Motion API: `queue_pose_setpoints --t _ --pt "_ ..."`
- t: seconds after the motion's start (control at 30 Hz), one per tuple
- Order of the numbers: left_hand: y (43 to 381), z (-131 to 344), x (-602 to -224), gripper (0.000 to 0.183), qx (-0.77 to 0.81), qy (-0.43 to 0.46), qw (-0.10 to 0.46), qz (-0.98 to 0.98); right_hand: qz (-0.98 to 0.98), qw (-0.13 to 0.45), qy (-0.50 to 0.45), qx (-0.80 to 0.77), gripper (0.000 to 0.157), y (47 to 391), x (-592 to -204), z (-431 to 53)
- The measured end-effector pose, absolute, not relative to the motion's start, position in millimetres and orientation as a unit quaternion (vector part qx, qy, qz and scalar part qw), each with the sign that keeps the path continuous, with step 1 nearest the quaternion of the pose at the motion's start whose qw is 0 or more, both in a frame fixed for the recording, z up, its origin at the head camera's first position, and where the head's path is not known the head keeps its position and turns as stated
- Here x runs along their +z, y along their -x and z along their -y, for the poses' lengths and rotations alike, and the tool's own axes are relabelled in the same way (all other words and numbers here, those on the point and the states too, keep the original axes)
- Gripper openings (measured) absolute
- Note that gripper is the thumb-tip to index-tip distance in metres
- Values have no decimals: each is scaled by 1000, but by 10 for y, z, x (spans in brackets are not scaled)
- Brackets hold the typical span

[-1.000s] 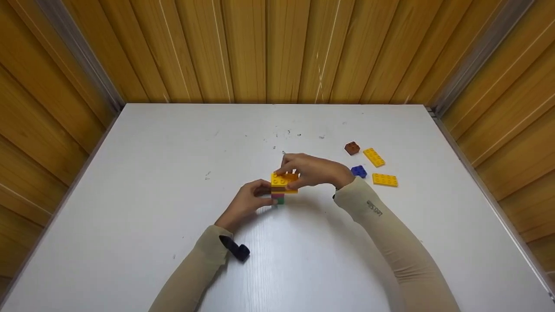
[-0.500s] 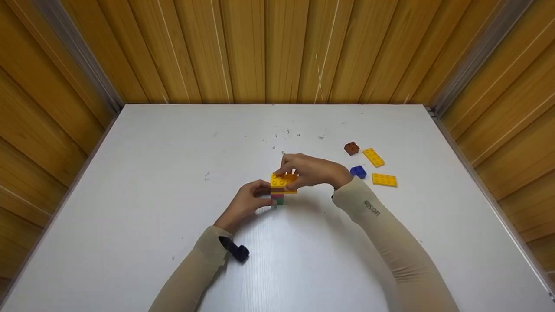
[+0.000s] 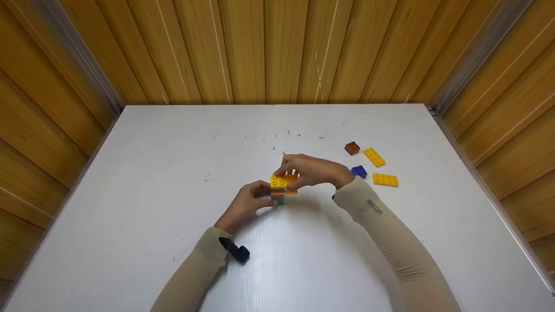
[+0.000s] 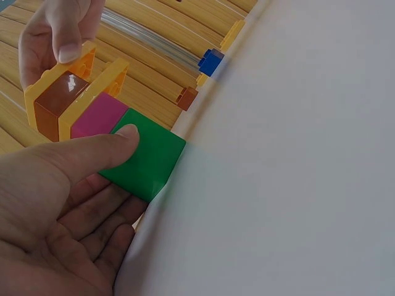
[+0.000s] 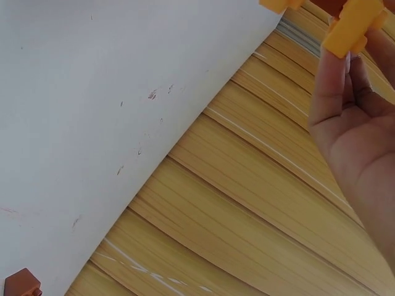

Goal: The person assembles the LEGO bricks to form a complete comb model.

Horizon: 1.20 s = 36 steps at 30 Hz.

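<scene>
A stack of building bricks stands upright at mid-table. From the bottom it has a green brick [image 4: 148,154], a magenta brick [image 4: 100,115], a yellow plate [image 4: 92,98], a brown brick [image 4: 55,102] and a yellow top plate [image 3: 279,180]. Both yellow plates jut out to the right past the bricks below. My left hand [image 3: 247,201] grips the stack low down, its thumb on the green brick's face and its fingers behind. My right hand [image 3: 305,169] pinches the top plate at its jutting end, thumb at the near edge and fingertips over the studs.
Right of my right hand lie a brown brick [image 3: 352,148], a blue brick [image 3: 358,171] and two yellow plates, one slanted [image 3: 374,157] and one level [image 3: 385,180]. The white table [image 3: 173,151] ends against a wood-patterned wall [image 3: 243,52] at the back.
</scene>
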<state>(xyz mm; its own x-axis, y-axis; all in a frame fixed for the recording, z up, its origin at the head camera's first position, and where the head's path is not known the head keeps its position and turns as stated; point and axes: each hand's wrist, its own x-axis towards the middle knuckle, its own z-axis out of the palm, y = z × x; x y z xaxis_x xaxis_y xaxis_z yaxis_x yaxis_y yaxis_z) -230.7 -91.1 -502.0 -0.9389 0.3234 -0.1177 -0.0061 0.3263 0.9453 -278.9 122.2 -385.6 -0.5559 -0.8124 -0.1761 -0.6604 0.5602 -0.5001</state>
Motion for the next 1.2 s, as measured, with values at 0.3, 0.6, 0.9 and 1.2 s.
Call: queue_pose_setpoints --t 0.3,0.6,0.9,1.2 --pt "2320 916 -5033 39 579 -117 137 -795 -848 196 447 -208 43 2788 -3817 -1246" --pt "2320 911 -5028 39 580 -115 137 -795 -845 204 444 -215 43 2793 -3783 -1274" --pt "2321 921 -5038 39 575 -110 135 -800 -856 200 423 -221 39 2833 -3786 -1339" --pt "2286 898 -5020 39 567 -85 137 -807 -857 184 417 -239 37 2897 -3786 -1479"
